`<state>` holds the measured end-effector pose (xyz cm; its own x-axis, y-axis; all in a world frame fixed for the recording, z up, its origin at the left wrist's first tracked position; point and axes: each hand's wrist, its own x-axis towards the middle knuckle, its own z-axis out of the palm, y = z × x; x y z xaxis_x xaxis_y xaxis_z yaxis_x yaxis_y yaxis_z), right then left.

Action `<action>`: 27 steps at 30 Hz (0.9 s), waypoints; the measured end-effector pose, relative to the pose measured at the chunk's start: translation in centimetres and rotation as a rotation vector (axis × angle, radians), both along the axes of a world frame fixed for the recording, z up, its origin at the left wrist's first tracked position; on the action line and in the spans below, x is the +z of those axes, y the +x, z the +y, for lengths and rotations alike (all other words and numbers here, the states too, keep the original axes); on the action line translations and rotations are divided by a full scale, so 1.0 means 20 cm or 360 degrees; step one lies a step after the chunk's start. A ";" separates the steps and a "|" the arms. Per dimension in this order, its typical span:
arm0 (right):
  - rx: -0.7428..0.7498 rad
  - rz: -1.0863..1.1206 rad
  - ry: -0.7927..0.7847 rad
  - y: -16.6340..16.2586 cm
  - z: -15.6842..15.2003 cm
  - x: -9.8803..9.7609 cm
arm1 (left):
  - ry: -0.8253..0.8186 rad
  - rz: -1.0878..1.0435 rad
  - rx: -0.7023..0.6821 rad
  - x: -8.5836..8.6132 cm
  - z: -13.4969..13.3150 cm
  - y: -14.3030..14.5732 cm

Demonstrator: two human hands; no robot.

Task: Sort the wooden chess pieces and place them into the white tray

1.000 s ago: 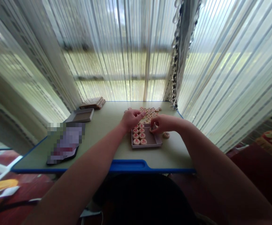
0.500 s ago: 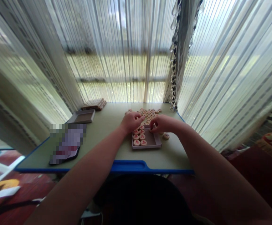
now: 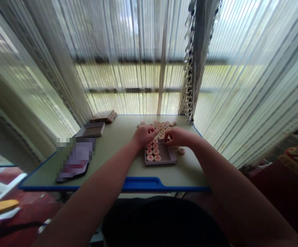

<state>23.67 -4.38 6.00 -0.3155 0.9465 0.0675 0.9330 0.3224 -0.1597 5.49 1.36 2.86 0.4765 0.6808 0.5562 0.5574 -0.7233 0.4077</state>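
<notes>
A shallow cardboard box lies in front of me on the table. Two columns of round xiangqi pieces with red characters fill its left side. My left hand hovers over the box's far left corner, fingers loosely bent and apart, with nothing visible in them. At the far right of the box, my right hand pinches a xiangqi piece, mostly covered by the fingertips. Beyond both hands spreads a cluster of loose pieces. One more loose piece rests right of the box.
The pale table has a blue edge. At its left are a box lid or tray, stacked books and a dark-edged, pixelated flat object. Sheer curtains hang behind the table.
The view has tilted slightly, so the table sits a little lower. Both hands hold nearly the same places over the box; the pieces in it look unchanged.
</notes>
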 end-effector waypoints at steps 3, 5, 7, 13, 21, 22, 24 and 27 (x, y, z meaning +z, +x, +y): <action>-0.0030 0.0021 -0.0017 0.00 -0.01 0.01 | -0.0023 -0.0021 -0.0018 0.00 0.00 -0.01; -0.0062 0.0043 0.0017 0.00 -0.01 0.02 | -0.0034 -0.0044 -0.0005 0.00 0.01 -0.01; -0.0101 0.0097 0.0147 0.01 0.00 0.02 | -0.0043 -0.0061 0.0013 -0.01 0.02 -0.01; -0.0398 0.0270 0.0512 0.11 0.08 -0.04 | -0.0095 -0.0289 0.0001 -0.01 0.05 -0.01; -0.0474 0.0421 0.0663 0.23 0.19 -0.14 | -0.0425 -0.0649 0.0045 -0.03 0.10 -0.02; -0.0468 0.0426 0.0695 0.24 0.20 -0.15 | -0.0439 -0.0668 0.0071 -0.04 0.11 -0.03; -0.0495 0.0419 0.0730 0.26 0.22 -0.16 | -0.0465 -0.0754 0.0110 -0.04 0.13 -0.04; -0.0517 0.0412 0.0742 0.28 0.23 -0.17 | -0.0510 -0.0886 0.0123 -0.04 0.15 -0.04</action>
<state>29.19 0.27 2.50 0.0655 0.8439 0.5325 0.9451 0.1187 -0.3045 4.65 4.28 2.13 0.1181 0.8750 0.4695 0.2460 -0.4839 0.8398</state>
